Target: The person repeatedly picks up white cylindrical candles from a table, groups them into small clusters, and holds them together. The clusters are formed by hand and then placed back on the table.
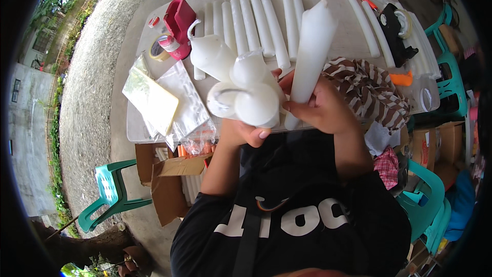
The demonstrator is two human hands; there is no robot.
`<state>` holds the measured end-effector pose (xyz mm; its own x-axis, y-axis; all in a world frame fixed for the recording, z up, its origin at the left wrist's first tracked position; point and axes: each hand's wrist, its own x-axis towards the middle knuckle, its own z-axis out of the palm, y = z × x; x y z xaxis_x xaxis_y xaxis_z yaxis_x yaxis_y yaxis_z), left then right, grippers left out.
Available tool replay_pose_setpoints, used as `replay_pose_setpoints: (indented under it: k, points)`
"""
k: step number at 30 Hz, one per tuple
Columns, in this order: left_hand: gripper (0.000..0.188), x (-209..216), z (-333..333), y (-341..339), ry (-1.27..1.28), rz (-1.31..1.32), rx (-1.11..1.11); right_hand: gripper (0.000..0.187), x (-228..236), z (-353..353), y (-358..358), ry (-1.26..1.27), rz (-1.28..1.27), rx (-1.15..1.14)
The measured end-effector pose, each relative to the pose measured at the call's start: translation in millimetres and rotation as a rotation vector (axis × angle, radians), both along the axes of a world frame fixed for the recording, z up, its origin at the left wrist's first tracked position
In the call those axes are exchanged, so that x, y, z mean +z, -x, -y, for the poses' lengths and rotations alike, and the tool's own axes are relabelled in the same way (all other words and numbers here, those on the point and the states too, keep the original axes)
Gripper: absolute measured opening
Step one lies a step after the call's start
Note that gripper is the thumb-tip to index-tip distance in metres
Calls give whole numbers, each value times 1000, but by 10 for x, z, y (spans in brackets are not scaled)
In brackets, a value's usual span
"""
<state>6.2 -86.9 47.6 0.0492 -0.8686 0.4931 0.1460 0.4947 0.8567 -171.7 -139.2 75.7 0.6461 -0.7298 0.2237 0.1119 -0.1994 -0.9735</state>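
Observation:
Several thick white candles (256, 107) are bunched together over the near table edge, their ends turned up at me and curled wicks showing on some. My left hand (243, 132) is closed around this bunch from below. My right hand (320, 103) grips a single white candle (313, 41), tilted with its pointed end up and away, just right of the bunch. Some fingers of both hands are hidden behind the candles. Beyond them, more white candles (251, 25) lie side by side on the pale table (136, 123).
Clear plastic bags (177, 90), a tape roll (157, 51) and a red tape dispenser (179, 18) lie at left. At right are a striped brown cloth (361, 82), a black dispenser (392, 31) and more candles. An open cardboard box (166, 190) and green chairs (110, 190) stand around the table.

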Motion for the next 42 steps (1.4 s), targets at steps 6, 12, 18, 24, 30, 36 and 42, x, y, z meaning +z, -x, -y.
replay_pose_setpoints:
  k: [6,12,18,24,30,36,42]
  points:
    - [109,-250,11,63,10,-56,294,63,-153,-206,-172,-137,257,51]
    - [104,-132,-7,248,-12,-217,369,79,-315,-307,-297,-89,277,-19]
    - [99,-49,4,238,15,-163,409,81,-242,-225,-431,212,330,-234]
    - [103,-64,-110,248,-7,-97,377,80,-296,29,-305,359,214,-108]
    - [101,-71,-51,188,56,-138,410,90,-289,-41,-363,303,242,-198]
    - [93,20,-69,165,72,-48,443,92,-228,-47,-359,498,322,-174]
    - [86,84,-72,234,105,-94,402,101,-300,-112,-399,95,473,-88]
